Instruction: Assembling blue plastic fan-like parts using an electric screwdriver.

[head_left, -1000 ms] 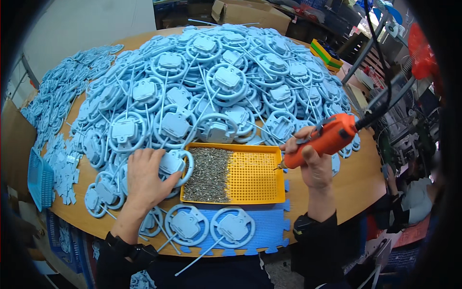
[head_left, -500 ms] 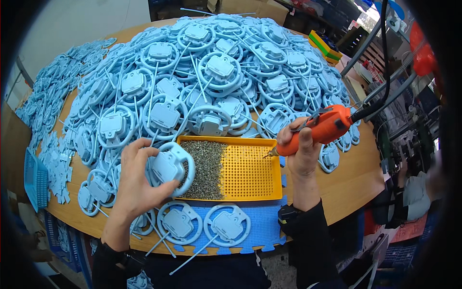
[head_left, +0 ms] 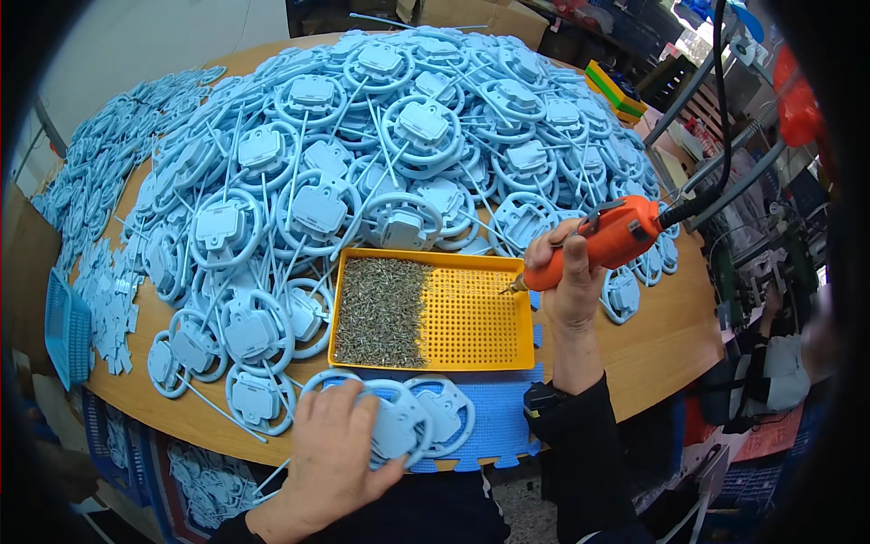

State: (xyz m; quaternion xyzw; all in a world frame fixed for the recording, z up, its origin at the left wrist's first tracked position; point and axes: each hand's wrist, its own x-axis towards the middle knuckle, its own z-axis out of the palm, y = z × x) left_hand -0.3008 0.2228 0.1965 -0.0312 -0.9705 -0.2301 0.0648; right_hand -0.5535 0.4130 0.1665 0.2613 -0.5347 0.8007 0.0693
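Note:
My left hand (head_left: 335, 444) is low at the front of the table, its fingers curled over the left rim of a light-blue ring-shaped plastic part (head_left: 399, 428) with a flat centre plate. That part overlaps another ring part (head_left: 446, 412) lying on the blue foam mat (head_left: 503, 408). Wrapped in my right hand (head_left: 571, 286) is an orange electric screwdriver (head_left: 621, 238), its bit pointing down-left over the right side of a yellow tray (head_left: 480, 366). Small metal screws (head_left: 381, 313) fill the tray's left part; perforated holes show in the rest.
A large heap of the same ring parts (head_left: 421, 122) with thin rods covers the table behind the tray. Flat blue pieces (head_left: 107, 304) and a blue basket (head_left: 68, 331) lie at the left. The screwdriver's black cable (head_left: 720, 118) rises at the right.
My left hand has moved down and right from the tray's left edge to the mat, where it grips a ring part. A ring part now shows where that hand was. The right hand stays still.

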